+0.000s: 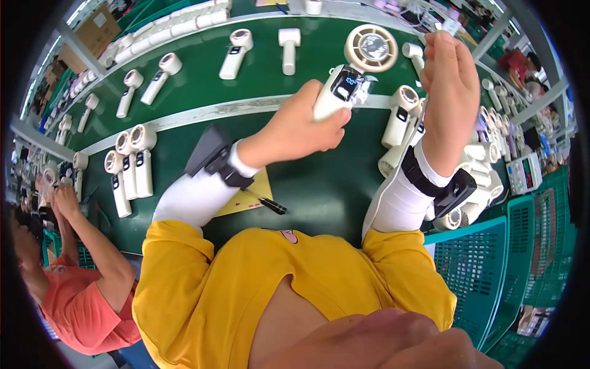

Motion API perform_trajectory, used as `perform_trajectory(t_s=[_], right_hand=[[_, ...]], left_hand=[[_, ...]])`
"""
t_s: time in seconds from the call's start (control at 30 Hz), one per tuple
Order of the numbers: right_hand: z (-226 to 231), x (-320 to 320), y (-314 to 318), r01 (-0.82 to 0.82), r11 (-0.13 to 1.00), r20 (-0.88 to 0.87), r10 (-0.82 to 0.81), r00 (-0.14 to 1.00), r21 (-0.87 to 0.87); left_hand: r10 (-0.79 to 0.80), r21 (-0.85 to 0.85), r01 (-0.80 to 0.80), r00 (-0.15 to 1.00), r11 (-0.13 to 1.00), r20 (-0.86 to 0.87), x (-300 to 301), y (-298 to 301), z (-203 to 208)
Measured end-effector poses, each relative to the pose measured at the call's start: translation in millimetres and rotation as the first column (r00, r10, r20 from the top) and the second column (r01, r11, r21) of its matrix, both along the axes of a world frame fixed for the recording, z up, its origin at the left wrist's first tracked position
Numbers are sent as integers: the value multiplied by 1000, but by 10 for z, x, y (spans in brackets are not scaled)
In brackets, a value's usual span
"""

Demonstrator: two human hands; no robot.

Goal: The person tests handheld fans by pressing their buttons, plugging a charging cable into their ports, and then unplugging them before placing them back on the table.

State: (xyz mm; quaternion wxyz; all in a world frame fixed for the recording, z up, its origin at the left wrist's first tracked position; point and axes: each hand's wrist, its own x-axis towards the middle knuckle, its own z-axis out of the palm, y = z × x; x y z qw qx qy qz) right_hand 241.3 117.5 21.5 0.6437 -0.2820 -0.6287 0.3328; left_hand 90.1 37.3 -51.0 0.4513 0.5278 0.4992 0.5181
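Handheld fan [342,86], off-white with a round head, sits in the person's left hand [301,126], whose fingers wrap the handle just below a small dark screen. Pale blue figures glow on that screen. Clear plastic film [367,90] juts out beside the handle, and the fan leans to the right, its ringed head with a shiny grey centre facing up at us. The right hand [452,92] is lifted close by, apart from the fan, fingertips drawn together; from where I stand I cannot tell whether they pinch anything. A thin white cord [382,195] runs along that forearm.

Beneath the hands, the green table [319,194] stretches from a yellow sheet [257,192] to the crowded right side, giving the arms some room. Small red marks show on the sheet, too tiny to read, and a black pen [270,203] lies over its edge. A pale, scuffed ledge [246,109] borders the table's far side, and the fan is held up over it.

Three white fans [140,166] stand together at the left; more fans [399,120] crowd near the right forearm, hemming that side in. Beyond them is a white box [524,173] with a lit display, and a teal basket [473,277] stands by the right elbow. Farther left, a co-worker in a coral shirt [86,307] has both hands raised.
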Motion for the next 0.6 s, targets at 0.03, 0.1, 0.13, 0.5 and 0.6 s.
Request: perform_trajectory(t_s=[0.03, 0.1, 0.13, 0.5, 0.6], right_hand=[[-17, -106, -10, -30, 999, -3, 30, 1000, 14], [-42, -228, -82, -175, 967, 149, 148, 978, 186], [-51, -252, -124, -246, 933, 232, 187, 955, 261], [-191, -638, -523, -730, 678, -131, 719, 683, -82], [-185, -697, -565, -727, 659, -223, 693, 686, -191]], left_hand=[[30, 14, -30, 1000, 999, -3, -75, -146, 13], [132, 234, -91, 977, 968, -167, -158, -417, 14], [189, 338, -101, 953, 936, -237, -176, -494, 13], [481, 795, 278, 673, 539, -562, -531, -613, -20], [388, 761, 291, 723, 580, -572, -510, -614, -135]])
